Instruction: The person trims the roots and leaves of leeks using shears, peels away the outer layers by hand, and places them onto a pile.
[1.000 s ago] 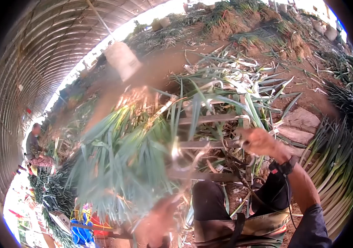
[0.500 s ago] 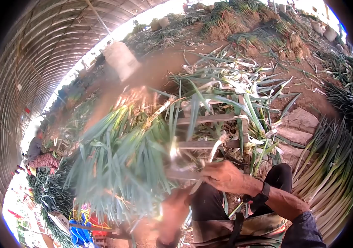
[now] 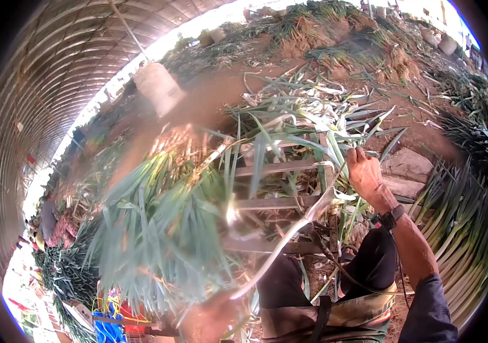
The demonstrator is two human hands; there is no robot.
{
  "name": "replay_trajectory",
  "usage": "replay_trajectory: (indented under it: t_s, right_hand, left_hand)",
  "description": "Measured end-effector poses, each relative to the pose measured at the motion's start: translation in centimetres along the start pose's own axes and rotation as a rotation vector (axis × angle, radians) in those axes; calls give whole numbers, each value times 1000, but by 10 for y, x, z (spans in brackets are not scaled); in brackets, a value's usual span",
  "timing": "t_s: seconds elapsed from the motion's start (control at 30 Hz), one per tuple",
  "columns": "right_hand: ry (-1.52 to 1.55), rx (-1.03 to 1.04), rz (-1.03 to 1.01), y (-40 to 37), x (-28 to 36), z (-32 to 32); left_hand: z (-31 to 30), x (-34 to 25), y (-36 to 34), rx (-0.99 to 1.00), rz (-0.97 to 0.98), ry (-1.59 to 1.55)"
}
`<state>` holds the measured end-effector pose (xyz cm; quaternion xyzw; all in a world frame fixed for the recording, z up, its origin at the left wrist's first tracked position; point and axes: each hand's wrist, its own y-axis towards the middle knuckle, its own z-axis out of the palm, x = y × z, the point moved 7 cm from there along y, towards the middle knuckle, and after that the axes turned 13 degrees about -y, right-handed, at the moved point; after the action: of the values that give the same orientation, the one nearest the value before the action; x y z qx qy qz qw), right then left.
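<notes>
Your right hand [image 3: 367,176] has its fingers [image 3: 359,157] closed on a pale leaf strip [image 3: 290,234], which runs taut down toward the bunch of green onions [image 3: 158,228] on your left. Your left hand [image 3: 210,320] sits under that bunch, too blurred to tell its grip. A wooden rack [image 3: 281,168] lies behind.

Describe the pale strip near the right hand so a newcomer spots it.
Find the wooden rack mid-frame. From beside the right hand at its right end, a pale strip arcs down-left past the blurred green onion bunch. Unlike neighbouring green leaves, it is whitish.
</notes>
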<state>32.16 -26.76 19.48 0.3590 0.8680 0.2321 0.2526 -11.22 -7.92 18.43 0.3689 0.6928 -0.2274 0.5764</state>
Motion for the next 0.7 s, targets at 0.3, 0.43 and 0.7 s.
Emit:
replay_trajectory:
  t_s: [0.3,0.43,0.7]
  right_hand:
    - [74,371,-113,-18,-6,18]
    - [353,286,-323,-29,53,0]
    - [655,214,-465,-48,125,-33]
  left_hand:
    - [-28,-9,-33,-120,-215,92]
    - [-27,-17,-32,-184,-324,101]
    - [-25,-8,-43,-167,-440,75]
